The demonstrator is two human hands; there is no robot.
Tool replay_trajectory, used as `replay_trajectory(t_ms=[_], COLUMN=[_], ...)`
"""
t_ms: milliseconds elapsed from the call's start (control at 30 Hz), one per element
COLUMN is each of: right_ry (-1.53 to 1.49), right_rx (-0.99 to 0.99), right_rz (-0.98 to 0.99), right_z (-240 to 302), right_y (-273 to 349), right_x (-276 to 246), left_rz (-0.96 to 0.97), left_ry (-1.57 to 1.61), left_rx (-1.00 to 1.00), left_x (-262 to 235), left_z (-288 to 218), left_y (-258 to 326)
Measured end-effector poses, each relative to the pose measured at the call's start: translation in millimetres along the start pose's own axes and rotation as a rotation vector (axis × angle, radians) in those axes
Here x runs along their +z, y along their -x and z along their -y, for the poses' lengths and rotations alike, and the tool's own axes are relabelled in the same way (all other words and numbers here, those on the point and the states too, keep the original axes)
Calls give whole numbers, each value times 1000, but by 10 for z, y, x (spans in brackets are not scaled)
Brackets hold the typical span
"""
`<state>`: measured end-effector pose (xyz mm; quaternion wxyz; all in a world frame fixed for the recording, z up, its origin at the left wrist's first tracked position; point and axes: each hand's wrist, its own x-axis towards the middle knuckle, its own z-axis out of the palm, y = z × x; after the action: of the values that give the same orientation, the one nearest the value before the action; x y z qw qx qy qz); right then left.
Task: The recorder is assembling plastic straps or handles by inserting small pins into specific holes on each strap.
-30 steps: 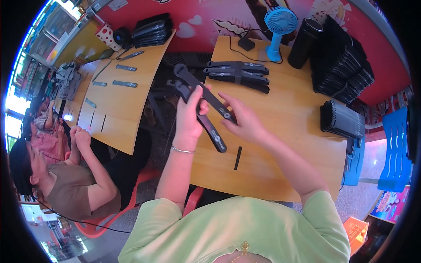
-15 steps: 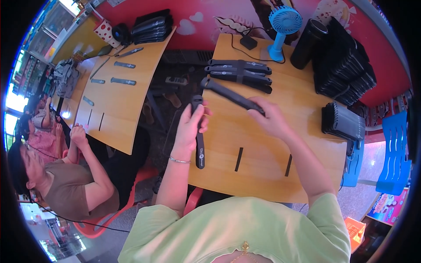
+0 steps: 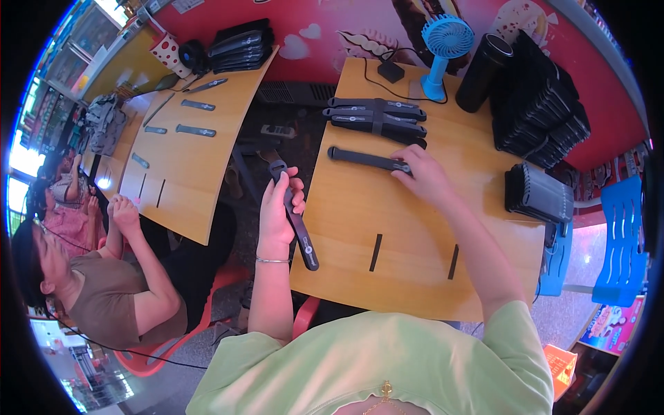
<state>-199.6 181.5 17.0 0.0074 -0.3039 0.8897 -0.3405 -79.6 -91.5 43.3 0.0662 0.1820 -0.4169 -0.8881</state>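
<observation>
My left hand [image 3: 278, 207] is closed round a black strap [image 3: 303, 243] with a slotted end and a white print. The strap's slot sticks up past my thumb, and its tail slants down over the table's left edge. On the right, my right hand [image 3: 423, 174] pinches the printed end of another black strap [image 3: 363, 159]. That strap lies across the table, its slotted end pointing left. Just beyond it sits a bundle of similar black straps [image 3: 408, 129], with one strap wrapped round its middle.
Two dark strips [image 3: 375, 252] mark the wooden table [image 3: 415, 283]. At the back stand a blue fan [image 3: 447, 38], a black bottle [image 3: 486, 72] and stacked black packs [image 3: 536, 104]. Another black pile [image 3: 538, 194] is at the right edge. A co-worker [image 3: 131, 280] sits at the left table.
My right hand has lowered its strap from a slant onto the table, below the bundle. My left hand has moved left and slightly down, its strap now tilted.
</observation>
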Motion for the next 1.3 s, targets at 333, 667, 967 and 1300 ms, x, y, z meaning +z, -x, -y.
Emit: replay_trajectory(t_ms=[333, 667, 967, 1300], right_ry=[260, 252, 232, -427], right_rx=[35, 67, 86, 64], right_rz=[-234, -299, -290, -92], right_z=[8, 2, -17, 809], right_y=[-330, -445, -342, 352], right_x=[326, 455, 397, 94], left_rz=[10, 45, 80, 130], left_ry=[96, 83, 70, 67], left_rx=[-17, -44, -44, 100], left_x=[24, 131, 183, 527], left_z=[1, 74, 110, 178], left_y=[38, 96, 168, 470])
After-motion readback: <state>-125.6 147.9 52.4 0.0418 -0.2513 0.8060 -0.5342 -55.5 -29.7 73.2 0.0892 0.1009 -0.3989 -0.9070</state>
